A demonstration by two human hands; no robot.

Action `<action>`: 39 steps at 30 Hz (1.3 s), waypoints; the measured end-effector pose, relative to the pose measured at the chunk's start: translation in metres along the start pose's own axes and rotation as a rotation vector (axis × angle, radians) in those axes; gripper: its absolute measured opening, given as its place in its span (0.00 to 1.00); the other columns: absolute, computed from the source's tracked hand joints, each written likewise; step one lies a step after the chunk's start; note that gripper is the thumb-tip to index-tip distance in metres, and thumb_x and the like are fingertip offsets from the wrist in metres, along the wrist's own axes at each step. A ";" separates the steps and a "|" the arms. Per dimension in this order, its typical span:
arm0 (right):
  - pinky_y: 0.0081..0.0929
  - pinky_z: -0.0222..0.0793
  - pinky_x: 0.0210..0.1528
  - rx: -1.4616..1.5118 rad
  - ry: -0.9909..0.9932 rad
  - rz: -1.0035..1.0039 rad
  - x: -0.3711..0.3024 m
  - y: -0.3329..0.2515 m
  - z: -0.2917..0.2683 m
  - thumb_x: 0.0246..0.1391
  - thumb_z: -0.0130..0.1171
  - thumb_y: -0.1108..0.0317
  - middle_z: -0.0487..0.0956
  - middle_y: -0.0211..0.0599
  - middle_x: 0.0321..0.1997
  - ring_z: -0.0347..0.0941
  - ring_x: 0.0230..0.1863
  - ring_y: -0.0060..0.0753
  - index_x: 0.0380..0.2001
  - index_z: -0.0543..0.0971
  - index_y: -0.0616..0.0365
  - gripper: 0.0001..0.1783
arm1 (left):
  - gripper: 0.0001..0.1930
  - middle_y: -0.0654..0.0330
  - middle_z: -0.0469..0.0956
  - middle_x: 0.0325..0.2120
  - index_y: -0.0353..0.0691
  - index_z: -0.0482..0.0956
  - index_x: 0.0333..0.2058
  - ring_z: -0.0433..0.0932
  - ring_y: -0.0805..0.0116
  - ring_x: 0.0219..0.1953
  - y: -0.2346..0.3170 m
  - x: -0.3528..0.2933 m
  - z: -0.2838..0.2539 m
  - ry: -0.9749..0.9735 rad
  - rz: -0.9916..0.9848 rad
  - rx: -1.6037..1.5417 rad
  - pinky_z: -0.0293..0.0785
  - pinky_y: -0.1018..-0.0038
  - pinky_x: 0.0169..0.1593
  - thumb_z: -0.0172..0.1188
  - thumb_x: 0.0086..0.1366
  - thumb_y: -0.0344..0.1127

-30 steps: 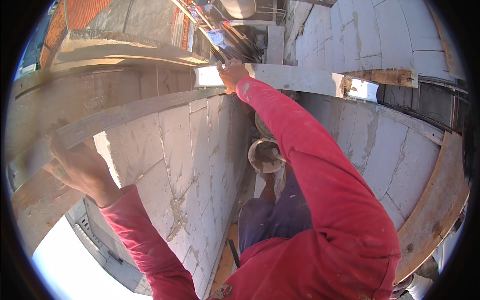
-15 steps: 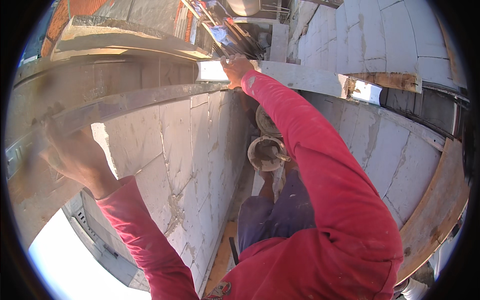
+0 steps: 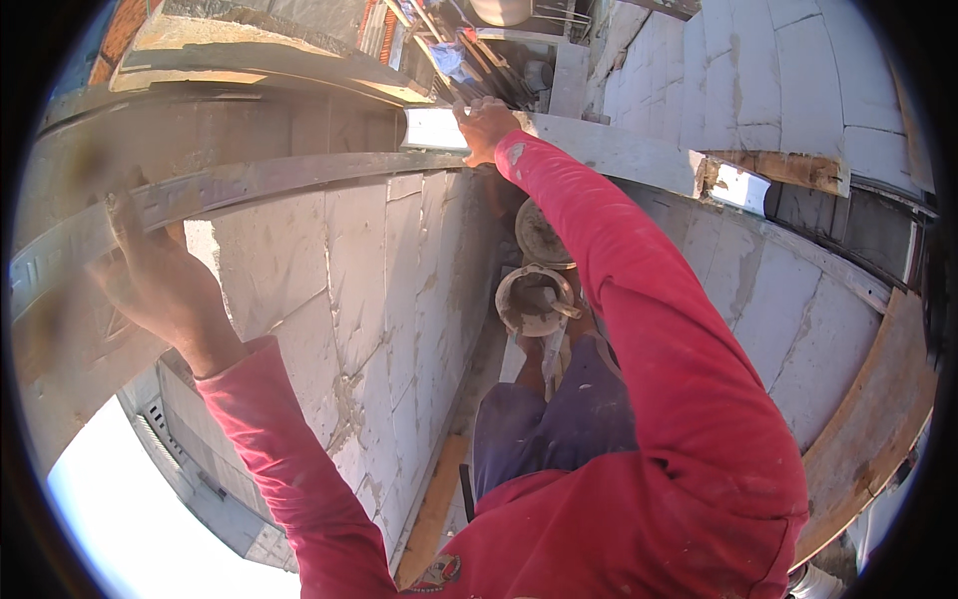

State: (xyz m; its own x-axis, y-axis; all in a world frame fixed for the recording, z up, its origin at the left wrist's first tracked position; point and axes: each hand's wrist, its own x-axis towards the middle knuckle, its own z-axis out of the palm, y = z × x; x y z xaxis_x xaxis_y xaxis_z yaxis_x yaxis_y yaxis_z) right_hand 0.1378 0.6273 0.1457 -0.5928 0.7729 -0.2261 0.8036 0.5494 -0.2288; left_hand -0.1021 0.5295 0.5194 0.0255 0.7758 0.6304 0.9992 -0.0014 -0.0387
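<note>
My right hand (image 3: 486, 132), at the upper centre, is wrapped over the edge of a pale, channel-shaped beam (image 3: 609, 150) that spans the gap between two block walls. Close to its thumb lies the end of a long, narrow straight bar (image 3: 299, 178), which runs off to the left along the top of the left wall (image 3: 359, 280). At far left, my left hand (image 3: 175, 290) is raised against this bar, fingers stretched upward and apart. Blur there hides whether the fingertips press on it.
Below, between the walls, stand a mortar-stained bucket (image 3: 534, 304) and a second round container (image 3: 539, 235) behind it. A wooden board (image 3: 863, 419) leans at the right. Sticks and poles (image 3: 489, 70) lie beyond the beam. A narrow plank (image 3: 431, 519) lies low beside the left wall.
My left hand's fingers have straightened and moved slightly right. My right hand keeps its hold on the beam; the view has shifted a little.
</note>
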 end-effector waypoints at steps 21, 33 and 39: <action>0.44 0.74 0.53 -0.004 -0.043 0.023 0.000 -0.003 -0.006 0.34 0.78 0.43 0.80 0.51 0.55 0.77 0.56 0.52 0.65 0.68 0.60 0.57 | 0.19 0.56 0.85 0.48 0.33 0.81 0.56 0.81 0.73 0.46 -0.010 0.008 -0.018 -0.075 0.109 0.294 0.75 0.75 0.51 0.60 0.74 0.41; 0.44 0.74 0.54 -0.020 0.009 -0.005 -0.004 -0.001 -0.002 0.34 0.79 0.44 0.79 0.57 0.54 0.76 0.56 0.55 0.66 0.64 0.65 0.60 | 0.21 0.48 0.78 0.55 0.43 0.78 0.59 0.79 0.57 0.58 -0.002 0.002 -0.007 0.012 -0.163 -0.295 0.76 0.70 0.58 0.55 0.68 0.24; 0.43 0.73 0.54 -0.017 -0.024 -0.006 -0.004 -0.003 -0.007 0.34 0.79 0.43 0.79 0.57 0.54 0.76 0.55 0.54 0.66 0.64 0.64 0.60 | 0.23 0.50 0.75 0.56 0.50 0.81 0.60 0.79 0.54 0.56 -0.011 0.001 -0.007 0.001 -0.140 -0.230 0.74 0.68 0.56 0.52 0.70 0.23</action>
State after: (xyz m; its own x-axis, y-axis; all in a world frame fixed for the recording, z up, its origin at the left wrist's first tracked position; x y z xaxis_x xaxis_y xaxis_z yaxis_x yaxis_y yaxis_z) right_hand 0.1387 0.6248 0.1541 -0.5989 0.7616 -0.2476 0.8004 0.5598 -0.2143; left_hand -0.1130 0.5257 0.5253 -0.1139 0.7780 0.6179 0.9733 -0.0375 0.2266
